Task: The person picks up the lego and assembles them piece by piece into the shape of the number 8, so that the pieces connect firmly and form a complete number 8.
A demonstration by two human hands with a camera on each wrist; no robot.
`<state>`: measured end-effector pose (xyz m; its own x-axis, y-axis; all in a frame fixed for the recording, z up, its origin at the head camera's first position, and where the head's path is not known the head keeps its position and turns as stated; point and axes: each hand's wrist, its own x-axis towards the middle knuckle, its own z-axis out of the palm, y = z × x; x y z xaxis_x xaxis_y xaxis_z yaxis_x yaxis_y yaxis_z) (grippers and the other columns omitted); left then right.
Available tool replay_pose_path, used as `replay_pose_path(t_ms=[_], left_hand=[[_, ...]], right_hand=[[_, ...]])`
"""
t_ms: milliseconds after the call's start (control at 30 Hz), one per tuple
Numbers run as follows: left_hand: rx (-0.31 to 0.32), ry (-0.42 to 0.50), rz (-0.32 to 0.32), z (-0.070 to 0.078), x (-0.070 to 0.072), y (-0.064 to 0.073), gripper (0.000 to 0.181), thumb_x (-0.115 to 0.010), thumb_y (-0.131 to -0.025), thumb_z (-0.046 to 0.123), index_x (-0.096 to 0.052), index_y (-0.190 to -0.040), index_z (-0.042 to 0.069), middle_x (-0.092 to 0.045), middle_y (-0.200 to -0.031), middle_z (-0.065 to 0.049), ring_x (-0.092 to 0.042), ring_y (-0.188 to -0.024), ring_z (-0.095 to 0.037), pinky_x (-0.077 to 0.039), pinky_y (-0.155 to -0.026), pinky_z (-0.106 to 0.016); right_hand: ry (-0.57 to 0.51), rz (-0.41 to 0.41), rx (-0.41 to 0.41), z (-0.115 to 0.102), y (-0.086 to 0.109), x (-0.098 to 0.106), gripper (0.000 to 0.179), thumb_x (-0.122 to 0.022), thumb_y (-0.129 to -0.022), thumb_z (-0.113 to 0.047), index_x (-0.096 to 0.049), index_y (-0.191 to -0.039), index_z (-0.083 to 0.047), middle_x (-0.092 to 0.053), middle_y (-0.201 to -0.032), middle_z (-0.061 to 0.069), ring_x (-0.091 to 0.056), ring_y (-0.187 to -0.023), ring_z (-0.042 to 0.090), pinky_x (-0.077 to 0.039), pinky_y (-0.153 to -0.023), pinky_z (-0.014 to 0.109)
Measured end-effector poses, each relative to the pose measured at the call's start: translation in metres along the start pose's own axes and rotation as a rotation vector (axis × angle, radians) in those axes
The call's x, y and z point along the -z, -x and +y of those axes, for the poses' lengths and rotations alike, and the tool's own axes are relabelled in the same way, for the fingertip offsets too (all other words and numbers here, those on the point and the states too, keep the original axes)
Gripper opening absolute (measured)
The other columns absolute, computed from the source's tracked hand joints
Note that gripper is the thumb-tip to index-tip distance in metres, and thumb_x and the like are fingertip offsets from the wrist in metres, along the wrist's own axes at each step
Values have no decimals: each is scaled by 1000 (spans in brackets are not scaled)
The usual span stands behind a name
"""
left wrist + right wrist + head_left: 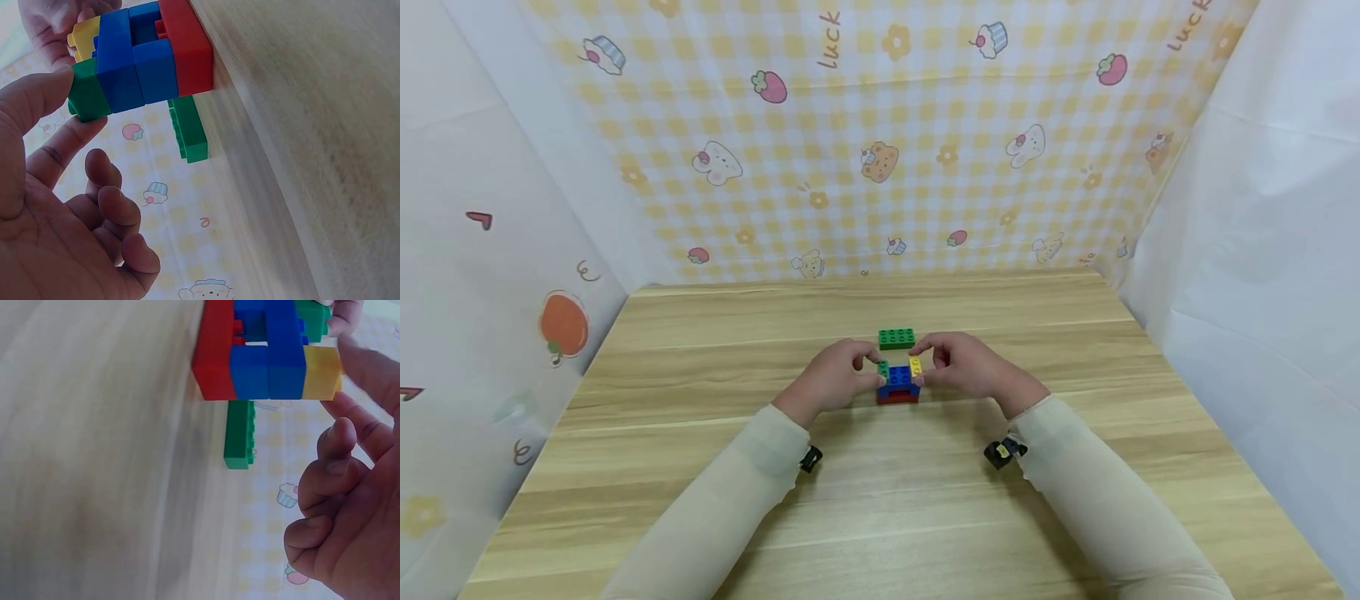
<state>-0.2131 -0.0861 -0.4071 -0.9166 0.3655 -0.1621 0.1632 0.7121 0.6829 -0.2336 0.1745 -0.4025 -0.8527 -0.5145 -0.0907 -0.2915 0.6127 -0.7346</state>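
A small stack of toy building bricks stands mid-table, with a red brick (187,47) at the bottom. Two blue blocks sit apart on the red one, and a long blue brick (899,375) bridges them, leaving a gap beneath. On top, a green brick (89,90) is at the left end and a yellow brick (321,373) at the right end. My left hand (838,375) pinches the green brick between thumb and index finger. The yellow brick lies between the thumb and index finger of my right hand (966,367). Each hand's other fingers are curled away from the stack.
Behind the stack lies a separate long green brick (897,337) on the wooden table (895,517). A patterned yellow-checked cloth (880,125) hangs along the table's back edge. White sheets (1262,208) hang at both sides.
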Motion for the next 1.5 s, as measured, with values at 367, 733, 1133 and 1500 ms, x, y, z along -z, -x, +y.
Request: replay_pose_path(t_ms=[367,733,1133,1500], left_hand=[[-9,-7,-6,1,1,0,27,-74,-99,32,-71,-122,18,-63,-121,-13,-56,-99,-27,-49,-79,-40],[-13,-13,-5,1,0,0,27,-75,-99,33,-71,-122,19,-62,-117,-10,-55,-98,-27,-48,-78,-40],[-6,-15,-4,2,0,0,28,-75,-99,33,-71,-123,19,-62,-118,-12,-55,-98,-27,-48,-79,-40],[-18,-21,3,2,-1,-1,28,-76,-99,32,-71,-123,18,-61,-114,-9,-55,-96,-27,-48,-77,-39]], right_hand=[[-75,101,22,0,-8,16,39,-77,-99,-21,-69,-134,-7,-53,-73,3,-45,-61,20,-42,-59,33],[-61,156,-54,13,-29,22,42,-77,-98,-24,-68,-136,-7,-52,-73,3,-44,-59,20,-40,-57,33],[-2,122,-131,19,-52,16,43,-76,-99,-24,-67,-139,-10,-53,-80,6,-49,-68,22,-43,-63,34],[50,71,-219,23,-68,12,42,-76,-99,-25,-67,-139,-15,-60,-100,10,-52,-87,25,-45,-75,37]])
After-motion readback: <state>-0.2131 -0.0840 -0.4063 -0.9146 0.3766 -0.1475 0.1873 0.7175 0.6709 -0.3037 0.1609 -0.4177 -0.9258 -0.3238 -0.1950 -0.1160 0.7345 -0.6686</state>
